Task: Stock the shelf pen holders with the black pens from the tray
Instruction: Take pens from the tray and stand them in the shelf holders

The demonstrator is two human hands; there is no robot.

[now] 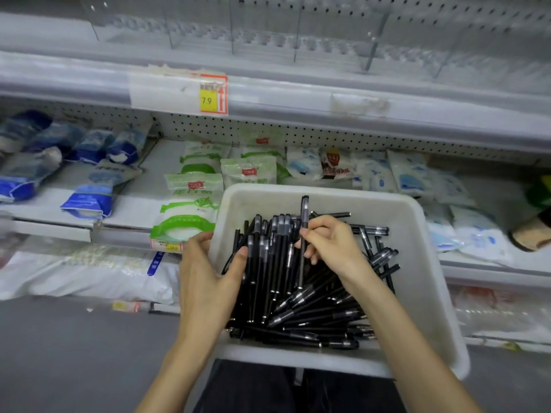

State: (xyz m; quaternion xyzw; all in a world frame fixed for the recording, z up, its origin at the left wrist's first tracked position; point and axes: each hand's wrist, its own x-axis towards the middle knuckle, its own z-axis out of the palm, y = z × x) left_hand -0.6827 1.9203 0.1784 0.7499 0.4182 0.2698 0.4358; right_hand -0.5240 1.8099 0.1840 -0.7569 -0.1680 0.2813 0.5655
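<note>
A white plastic tray [423,251] sits low in the middle, full of loose black pens [313,317]. My left hand [208,275] grips a bunch of black pens [268,257] standing side by side against the tray's left wall, thumb across their barrels. My right hand [331,245] pinches a single black pen [303,228] and holds it nearly upright above the pile. Clear acrylic pen holders [262,31] with dividers line the top shelf at the back.
A yellow and red price tag [213,95] marked 7.9 hangs on the upper shelf rail. The middle shelf carries blue bags [89,192], green-and-white bags [190,201] and white packets [411,174]. Grey floor lies at the lower left.
</note>
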